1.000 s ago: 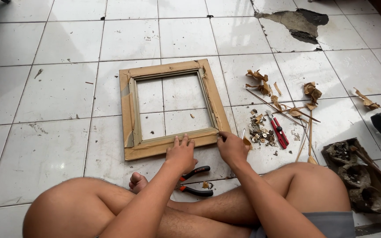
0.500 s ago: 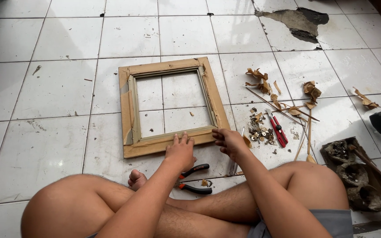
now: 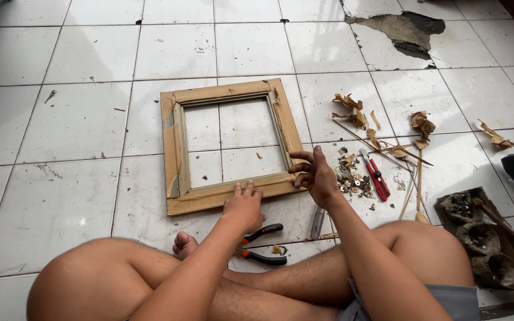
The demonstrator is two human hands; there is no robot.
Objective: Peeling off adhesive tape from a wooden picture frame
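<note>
A square wooden frame [image 3: 228, 94] with strips of brown tape on its edges lies flat on the white tiled floor in front of my crossed legs. My left hand [image 3: 244, 205] presses down on the frame's near rail, fingers flat. My right hand [image 3: 315, 173] hovers at the frame's near right corner with fingers loosely curled; whether it pinches anything I cannot tell. Pliers with black and red handles [image 3: 262, 245] lie on the floor just under my left wrist.
A red utility knife [image 3: 375, 175], a small heap of metal bits [image 3: 352, 179], torn brown tape scraps [image 3: 358, 118] and thin sticks [image 3: 413, 178] lie to the right. A dark tray of debris [image 3: 483, 238] sits at the far right. A flat metal tool [image 3: 317, 223] lies by my right forearm.
My right hand has lifted off the frame's near rail and moved right to its corner, fingers curling. My left hand stays pressed on the rail.
</note>
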